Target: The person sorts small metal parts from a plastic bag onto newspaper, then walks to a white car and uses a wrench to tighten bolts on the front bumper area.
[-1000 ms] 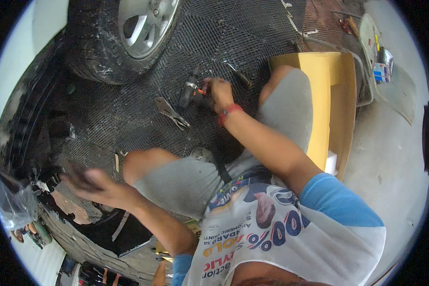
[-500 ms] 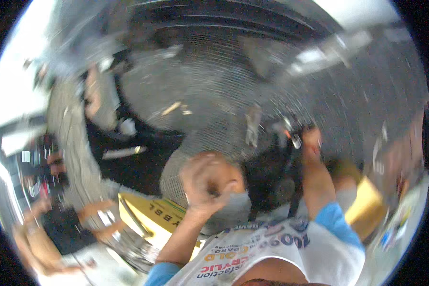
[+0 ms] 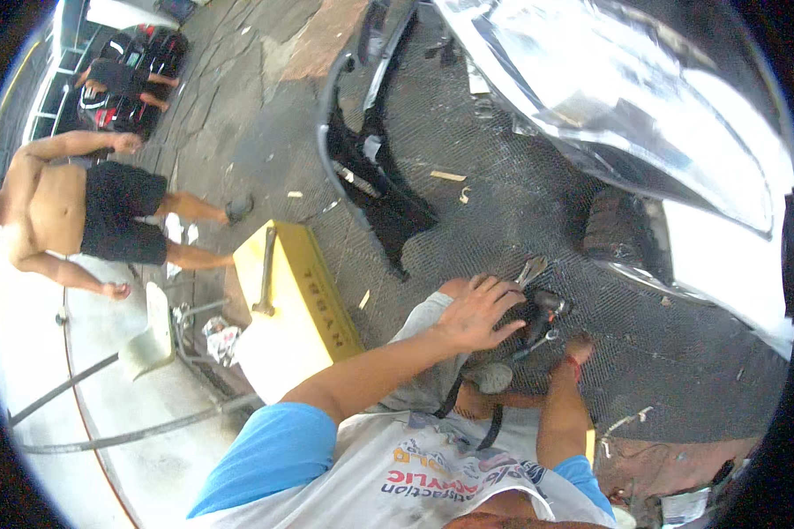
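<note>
The person's left hand (image 3: 481, 316) is over the bent left knee, palm down, with its fingers apart and nothing between them; whether it rests on the knee or hovers just above it cannot be told. The right hand (image 3: 579, 347), with a red band (image 3: 575, 368) at its wrist, is low near the dark ribbed mat (image 3: 520, 194), its fingers partly hidden, so one cannot tell whether they are clamped on anything. The dark power drill (image 3: 551, 304) is between the two hands, nearer the right one, its orange-red part turned away from the left hand. A shiny metal tool (image 3: 536, 344) with a ring-like end is just beside the right hand, and a pair of metal pliers (image 3: 531, 271) lies on the mat beyond the left fingertips. To the person's left is a yellow box (image 3: 313, 291) with a long metal bar tool (image 3: 266, 269) on top. Ahead, a curved black panel (image 3: 395, 216) lies on the floor, and a white car (image 3: 644, 106) fills the upper right, a tyre (image 3: 613, 225) showing beneath its bodywork. At the far left stands a person in black shorts (image 3: 119, 207), well apart from both hands.
</note>
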The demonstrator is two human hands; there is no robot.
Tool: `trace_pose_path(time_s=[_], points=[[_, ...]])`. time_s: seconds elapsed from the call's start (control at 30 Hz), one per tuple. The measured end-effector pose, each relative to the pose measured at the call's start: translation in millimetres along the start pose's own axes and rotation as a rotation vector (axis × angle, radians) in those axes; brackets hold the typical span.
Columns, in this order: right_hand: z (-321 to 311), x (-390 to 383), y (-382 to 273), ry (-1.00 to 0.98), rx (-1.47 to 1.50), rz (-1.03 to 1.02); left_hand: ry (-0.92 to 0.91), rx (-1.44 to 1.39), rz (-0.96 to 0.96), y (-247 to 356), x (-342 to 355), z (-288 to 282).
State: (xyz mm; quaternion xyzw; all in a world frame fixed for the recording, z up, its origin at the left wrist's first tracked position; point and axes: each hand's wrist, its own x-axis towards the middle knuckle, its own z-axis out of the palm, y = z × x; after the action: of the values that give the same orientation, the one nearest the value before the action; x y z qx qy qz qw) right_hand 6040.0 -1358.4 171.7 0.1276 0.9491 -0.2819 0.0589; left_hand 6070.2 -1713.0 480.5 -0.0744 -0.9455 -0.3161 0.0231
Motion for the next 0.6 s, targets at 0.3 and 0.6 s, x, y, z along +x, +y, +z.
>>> trace_pose_path(time_s=[0.3, 0.6], points=[[-227.5, -163.5, -338.7, -0.665, 0.421, -0.191, 0.043, -0.325, -0.534, 91.7, -87.0, -82.5], [-345.0, -237.3, -522.2, -1.188, 0.312, -0.453, 0.148, -1.189, -0.880, 134.0, -164.8, -249.8]])
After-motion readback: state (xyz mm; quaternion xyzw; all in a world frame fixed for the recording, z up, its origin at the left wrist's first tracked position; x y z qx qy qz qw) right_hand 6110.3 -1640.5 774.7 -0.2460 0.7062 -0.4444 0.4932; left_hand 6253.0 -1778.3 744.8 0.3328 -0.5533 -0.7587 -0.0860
